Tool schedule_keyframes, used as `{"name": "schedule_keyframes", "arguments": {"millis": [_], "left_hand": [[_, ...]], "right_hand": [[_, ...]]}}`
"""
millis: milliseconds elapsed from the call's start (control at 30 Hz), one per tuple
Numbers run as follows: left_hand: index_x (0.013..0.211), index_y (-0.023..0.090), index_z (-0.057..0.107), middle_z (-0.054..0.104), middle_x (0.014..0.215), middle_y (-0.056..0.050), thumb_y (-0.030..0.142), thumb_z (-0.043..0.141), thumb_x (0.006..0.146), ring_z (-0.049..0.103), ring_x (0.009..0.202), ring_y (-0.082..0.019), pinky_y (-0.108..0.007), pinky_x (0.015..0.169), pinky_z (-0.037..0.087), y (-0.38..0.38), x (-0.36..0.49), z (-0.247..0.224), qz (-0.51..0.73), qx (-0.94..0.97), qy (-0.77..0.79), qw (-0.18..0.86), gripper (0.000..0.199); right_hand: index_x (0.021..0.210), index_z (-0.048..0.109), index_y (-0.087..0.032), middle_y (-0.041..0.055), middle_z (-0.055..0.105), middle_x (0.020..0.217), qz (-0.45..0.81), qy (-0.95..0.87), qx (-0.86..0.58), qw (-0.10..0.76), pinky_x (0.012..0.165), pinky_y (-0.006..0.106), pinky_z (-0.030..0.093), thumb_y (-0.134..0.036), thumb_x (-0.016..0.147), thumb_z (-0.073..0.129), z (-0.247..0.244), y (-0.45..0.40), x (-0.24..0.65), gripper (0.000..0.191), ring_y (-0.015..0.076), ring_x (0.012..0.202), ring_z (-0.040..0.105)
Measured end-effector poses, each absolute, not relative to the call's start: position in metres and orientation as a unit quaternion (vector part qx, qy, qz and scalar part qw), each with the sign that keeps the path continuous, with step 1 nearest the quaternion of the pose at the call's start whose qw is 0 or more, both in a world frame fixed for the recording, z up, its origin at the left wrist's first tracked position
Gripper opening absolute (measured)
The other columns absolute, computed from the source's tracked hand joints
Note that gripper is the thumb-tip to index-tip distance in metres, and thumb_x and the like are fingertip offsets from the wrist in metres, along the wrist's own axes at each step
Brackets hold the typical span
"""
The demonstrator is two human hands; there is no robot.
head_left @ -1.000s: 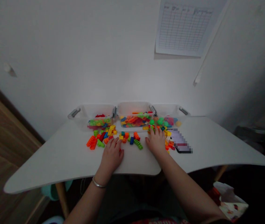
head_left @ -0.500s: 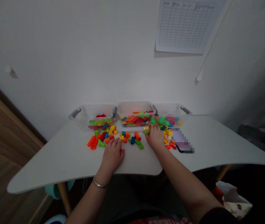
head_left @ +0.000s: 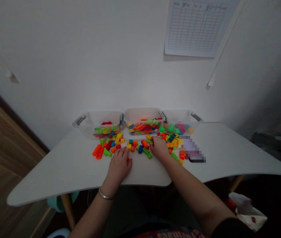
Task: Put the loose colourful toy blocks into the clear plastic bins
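Yellow, orange, green, red and blue toy building bricks (head_left: 117, 138) lie scattered across the white tabletop (head_left: 56, 170), in front of three clear plastic bins (head_left: 93, 116). Compared with half a second ago, the right hand (head_left: 160, 147) has slid leftward and a little nearer the person. A small yellow brick (head_left: 148, 136) has shifted left too and lies just beyond its fingertips. To the right of that hand, a dark green brick (head_left: 172, 138) and a lime-green strip (head_left: 174, 156) now show plainly, and the pile there is spread differently beside the smartphone (head_left: 192, 148). The left hand (head_left: 120, 162) has kept its place, as has the curved lime-green brick (head_left: 147, 153) between the hands.

The right hand is palm down, its fingers bent into the bricks; whether it grips one cannot be told. The left hand rests low on the tabletop, back up, fingers curled, thumb toward the middle. A bit of orange shows by that thumb, though a grasp cannot be confirmed. A silver bangle (head_left: 105, 195) circles the left wrist.
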State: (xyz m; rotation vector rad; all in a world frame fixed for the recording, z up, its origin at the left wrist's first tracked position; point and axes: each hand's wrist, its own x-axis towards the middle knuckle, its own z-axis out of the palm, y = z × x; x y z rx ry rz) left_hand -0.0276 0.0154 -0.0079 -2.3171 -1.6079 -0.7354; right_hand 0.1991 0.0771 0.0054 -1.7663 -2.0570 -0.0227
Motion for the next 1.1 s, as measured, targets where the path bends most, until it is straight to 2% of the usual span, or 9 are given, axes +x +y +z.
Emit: {"name": "schedule_keyframes", "arguments": {"millis": [200, 300, 467, 567, 633, 700, 833, 1100], "left_hand": [[0.122, 0.011, 0.06, 0.063, 0.126, -0.017, 0.024, 0.053, 0.084, 0.057, 0.116, -0.032, -0.049, 0.102, 0.048, 0.016, -0.028, -0.008, -0.259, -0.791, -0.543, 0.112, 0.041], [0.122, 0.011, 0.06, 0.063, 0.126, -0.017, 0.023, 0.052, 0.084, 0.057, 0.116, -0.032, -0.048, 0.102, 0.048, 0.015, -0.029, -0.008, -0.257, -0.792, -0.542, 0.113, 0.04], [0.122, 0.012, 0.06, 0.063, 0.126, -0.017, 0.023, 0.051, 0.085, 0.057, 0.117, -0.031, -0.048, 0.102, 0.047, 0.014, -0.029, -0.007, -0.26, -0.794, -0.539, 0.111, 0.039], [0.122, 0.014, 0.06, 0.063, 0.125, -0.016, 0.023, 0.051, 0.085, 0.057, 0.116, -0.031, -0.049, 0.101, 0.048, 0.014, -0.028, -0.007, -0.265, -0.79, -0.541, 0.111, 0.039], [0.123, 0.013, 0.059, 0.063, 0.125, -0.017, 0.023, 0.051, 0.085, 0.057, 0.116, -0.031, -0.048, 0.102, 0.048, 0.014, -0.028, -0.008, -0.264, -0.79, -0.541, 0.113, 0.04], [0.123, 0.011, 0.059, 0.063, 0.125, -0.017, 0.023, 0.051, 0.085, 0.056, 0.116, -0.031, -0.048, 0.103, 0.047, 0.014, -0.028, -0.008, -0.26, -0.79, -0.543, 0.115, 0.041], [0.124, 0.01, 0.059, 0.062, 0.126, -0.017, 0.024, 0.051, 0.085, 0.056, 0.116, -0.031, -0.047, 0.103, 0.047, 0.014, -0.028, -0.008, -0.251, -0.789, -0.549, 0.117, 0.042], [0.124, 0.011, 0.059, 0.063, 0.125, -0.016, 0.024, 0.05, 0.086, 0.056, 0.115, -0.03, -0.046, 0.103, 0.047, 0.015, -0.028, -0.008, -0.252, -0.792, -0.545, 0.113, 0.042]], "right_hand": [[0.116, 0.058, -0.015, 0.0114, 0.064, 0.119, 0.059, -0.794, -0.541, 0.271, 0.098, 0.03, 0.043, -0.007, 0.085, 0.048, 0.005, 0.079, 0.196, 0.034, 0.0188, 0.112, 0.058], [0.119, 0.059, -0.015, 0.0111, 0.062, 0.123, 0.03, -0.803, -0.522, 0.287, 0.101, 0.031, 0.042, -0.005, 0.083, 0.047, 0.011, 0.072, 0.2, 0.039, 0.0194, 0.115, 0.056], [0.121, 0.062, -0.015, 0.0148, 0.057, 0.134, -0.096, -0.714, -0.646, 0.252, 0.108, 0.043, 0.033, -0.02, 0.086, 0.053, 0.022, 0.045, 0.218, 0.037, 0.0297, 0.127, 0.045], [0.13, 0.057, -0.015, 0.0179, 0.048, 0.143, -0.131, -0.652, -0.718, 0.204, 0.11, 0.053, 0.025, -0.035, 0.085, 0.06, 0.02, 0.026, 0.231, 0.05, 0.0371, 0.134, 0.037], [0.134, 0.054, -0.015, 0.0198, 0.045, 0.146, -0.127, -0.627, -0.748, 0.175, 0.108, 0.056, 0.024, -0.044, 0.083, 0.062, 0.015, 0.016, 0.238, 0.059, 0.04, 0.135, 0.035], [0.136, 0.052, -0.015, 0.0212, 0.044, 0.146, -0.114, -0.622, -0.758, 0.158, 0.105, 0.054, 0.029, -0.047, 0.083, 0.063, 0.009, 0.011, 0.242, 0.063, 0.0402, 0.134, 0.037], [0.139, 0.049, -0.016, 0.0202, 0.043, 0.147, -0.105, -0.639, -0.746, 0.154, 0.098, 0.047, 0.037, -0.043, 0.087, 0.058, 0.001, 0.016, 0.247, 0.059, 0.0362, 0.131, 0.039], [0.134, 0.052, -0.018, 0.0155, 0.05, 0.136, -0.096, -0.66, -0.728, 0.161, 0.087, 0.04, 0.044, -0.046, 0.09, 0.055, 0.0, 0.045, 0.247, 0.051, 0.0316, 0.116, 0.045]]}}
